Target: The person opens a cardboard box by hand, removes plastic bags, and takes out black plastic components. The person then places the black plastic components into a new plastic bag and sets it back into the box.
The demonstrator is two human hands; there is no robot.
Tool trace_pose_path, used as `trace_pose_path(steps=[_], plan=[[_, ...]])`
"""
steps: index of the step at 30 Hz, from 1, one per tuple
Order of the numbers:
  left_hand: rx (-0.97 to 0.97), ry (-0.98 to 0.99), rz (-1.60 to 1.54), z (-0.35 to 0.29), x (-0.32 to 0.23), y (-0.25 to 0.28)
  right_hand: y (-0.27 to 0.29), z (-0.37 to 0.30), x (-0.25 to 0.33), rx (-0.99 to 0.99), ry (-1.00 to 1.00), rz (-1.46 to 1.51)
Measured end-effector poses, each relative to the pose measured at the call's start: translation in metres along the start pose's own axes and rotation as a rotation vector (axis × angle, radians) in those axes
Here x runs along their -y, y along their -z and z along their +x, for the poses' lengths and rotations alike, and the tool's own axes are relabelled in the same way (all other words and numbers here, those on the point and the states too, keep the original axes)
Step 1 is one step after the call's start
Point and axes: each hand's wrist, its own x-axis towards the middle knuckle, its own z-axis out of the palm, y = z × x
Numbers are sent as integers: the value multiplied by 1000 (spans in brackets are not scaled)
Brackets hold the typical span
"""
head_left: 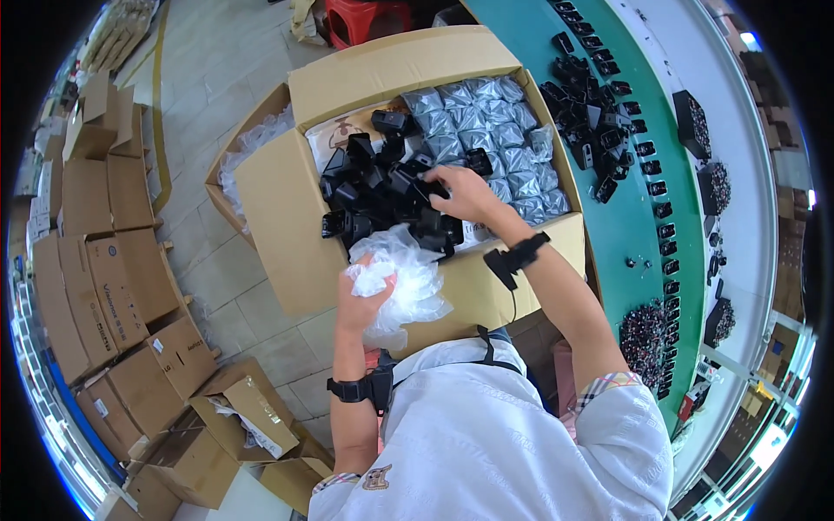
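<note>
My left hand [368, 291] is closed around a bunch of clear plastic bags [415, 282] over the near edge of a large open cardboard box [391, 62]. My right hand [465, 193] reaches into that box. Its thumb and fingers are bent around a black plastic part [420, 184] in a loose pile of similar black parts [369, 195]. The fingers partly cover this part, and its exact kind is unclear. To the right of the pile, several bagged parts [478, 117] sit in tight rows inside the box.
A smaller box of clear bags [252, 143] adjoins the large box's left side. On the right runs a green-topped bench [634, 260] with a heap of black parts [591, 122] and a long line of them. Stacked cartons [130, 286] stand at the left; a red stool [365, 19] is beyond.
</note>
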Motion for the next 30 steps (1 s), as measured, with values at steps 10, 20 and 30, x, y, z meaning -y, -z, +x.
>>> trace_pose_path(steps=[10,20,30], plan=[[179,95,-35,4,12,-11,7,14,-40,43,27,-161],[49,153,-28,2,-2,-12,-25,5,-39,-135,115,-419],[72,-261,301,42,-29,-33,6,-46,78,-100,-127,427]])
